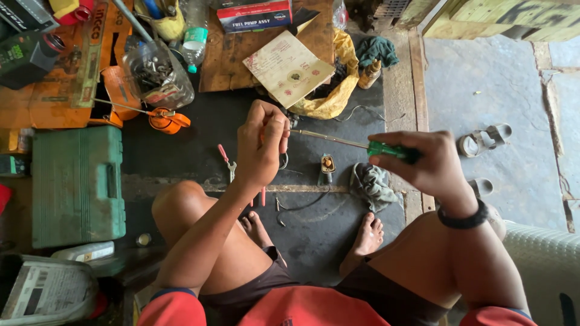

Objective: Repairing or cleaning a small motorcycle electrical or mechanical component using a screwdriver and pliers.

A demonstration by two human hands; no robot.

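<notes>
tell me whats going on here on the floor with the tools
A person sits on the floor. The right hand grips a green-handled screwdriver, its tip meeting a small part pinched in the left hand; what the part is cannot be told. Pliers, a rag and a green tool case lie around.

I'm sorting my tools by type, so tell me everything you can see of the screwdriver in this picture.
The screwdriver has a translucent green handle and a long thin metal shaft. It lies almost level above the dark floor, its tip pointing to the left hand, which pinches a small part there. The right hand wraps the handle. The tip itself is hidden behind the fingers.
</notes>
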